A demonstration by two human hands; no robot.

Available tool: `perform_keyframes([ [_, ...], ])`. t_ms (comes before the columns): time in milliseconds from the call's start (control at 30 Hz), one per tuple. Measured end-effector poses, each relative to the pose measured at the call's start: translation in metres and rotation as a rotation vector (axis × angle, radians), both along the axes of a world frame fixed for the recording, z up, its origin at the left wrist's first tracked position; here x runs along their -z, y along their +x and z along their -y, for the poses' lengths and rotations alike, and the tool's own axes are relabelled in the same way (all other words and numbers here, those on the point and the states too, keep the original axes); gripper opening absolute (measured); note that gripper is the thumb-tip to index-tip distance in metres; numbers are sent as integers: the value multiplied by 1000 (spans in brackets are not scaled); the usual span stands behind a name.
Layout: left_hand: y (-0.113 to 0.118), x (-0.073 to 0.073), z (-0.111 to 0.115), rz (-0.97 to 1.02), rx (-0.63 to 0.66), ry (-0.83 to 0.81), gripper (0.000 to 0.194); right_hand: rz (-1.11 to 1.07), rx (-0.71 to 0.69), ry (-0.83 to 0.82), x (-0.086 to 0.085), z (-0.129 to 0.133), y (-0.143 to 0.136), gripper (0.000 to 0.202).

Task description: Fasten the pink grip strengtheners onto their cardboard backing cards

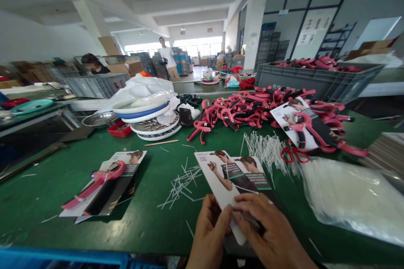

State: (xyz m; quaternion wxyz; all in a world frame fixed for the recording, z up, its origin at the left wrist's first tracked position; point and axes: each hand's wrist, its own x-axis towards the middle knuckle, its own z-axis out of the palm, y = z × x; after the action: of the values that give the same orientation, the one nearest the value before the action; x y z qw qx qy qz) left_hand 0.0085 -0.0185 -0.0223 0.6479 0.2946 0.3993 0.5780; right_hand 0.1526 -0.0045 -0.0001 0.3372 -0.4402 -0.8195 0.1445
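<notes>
My left hand grips the lower left edge of a printed packaging card, thumb on its front. My right hand is closed on the card's right side, fingers pressed near its middle. Thin white cable ties seem to stick out from the card's face. Another printed card lies just behind it. To the left, a pink-and-black hand grip strengthener rests on its card. Loose cable ties are scattered on the green table beyond my left hand.
A heap of pink hand grips lies at the back, before a grey crate. Red scissors lie by a bundle of cable ties. A clear plastic bag is at right; stacked round trays stand back left.
</notes>
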Motion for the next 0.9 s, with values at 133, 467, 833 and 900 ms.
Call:
perform_keyframes([
  [133, 1, -1, 0, -67, -4, 29, 34, -73, 25, 62, 0, -4, -9, 14],
  [467, -6, 8, -16, -213, 122, 35, 30, -267, 169, -5, -28, -9, 3, 15],
  [833, -28, 19, -50, -547, 175, 87, 47, 211, 259, -64, -42, -97, 65, 23],
  [900, -30, 20, -50, -623, 103, 118, 43, 253, 122, -88, -41, -96, 58, 18],
])
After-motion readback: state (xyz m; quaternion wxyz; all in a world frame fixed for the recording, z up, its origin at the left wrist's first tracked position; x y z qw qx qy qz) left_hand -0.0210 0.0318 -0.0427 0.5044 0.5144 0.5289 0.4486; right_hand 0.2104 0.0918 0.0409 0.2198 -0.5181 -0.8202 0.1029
